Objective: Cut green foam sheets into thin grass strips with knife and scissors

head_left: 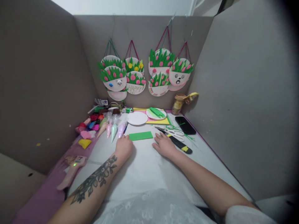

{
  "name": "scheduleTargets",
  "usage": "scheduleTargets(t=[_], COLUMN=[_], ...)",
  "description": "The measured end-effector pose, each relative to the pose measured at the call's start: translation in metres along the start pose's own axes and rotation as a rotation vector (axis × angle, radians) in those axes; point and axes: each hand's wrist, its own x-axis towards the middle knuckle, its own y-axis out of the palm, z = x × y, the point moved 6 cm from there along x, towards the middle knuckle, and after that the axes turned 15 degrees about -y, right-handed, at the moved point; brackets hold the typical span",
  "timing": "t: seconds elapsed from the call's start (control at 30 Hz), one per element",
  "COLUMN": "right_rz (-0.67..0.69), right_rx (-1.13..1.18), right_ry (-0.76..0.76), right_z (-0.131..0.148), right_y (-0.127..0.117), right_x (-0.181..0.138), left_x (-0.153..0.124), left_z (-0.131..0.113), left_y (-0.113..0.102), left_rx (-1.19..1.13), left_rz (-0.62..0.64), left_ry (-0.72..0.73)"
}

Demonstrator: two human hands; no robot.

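A flat green paper rectangle lies on the white work surface in front of me. My left hand is closed at its left end, with the fingertips on the paper's edge. Just past the right end of the strip rests my right hand, palm down with fingers spread, holding nothing. Beside that hand is a black and yellow utility knife, its blade end partly hidden near the fingers. White-handled scissors lie right behind the knife.
Behind are a white paper plate and another plate with green cut strips. Filled piping bags and coloured clay lumps lie left, near a pink glue gun. A phone lies right. Decorated plates hang behind.
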Motion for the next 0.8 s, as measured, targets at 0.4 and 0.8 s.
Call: scheduleTargets(t=[0.4, 0.8], right_rz=[0.073, 0.045], right_rx=[0.01, 0.014], right_ry=[0.267, 0.098], right_z=[-0.092, -0.09], right_y=[-0.021, -0.02], right_x=[-0.033, -0.025], left_x=[0.023, 0.036], left_z=[-0.035, -0.021], left_y=[-0.012, 0.005], left_rx=[-0.121, -0.269], left_rz=[-0.044, 0.045], left_ry=[0.089, 0.017])
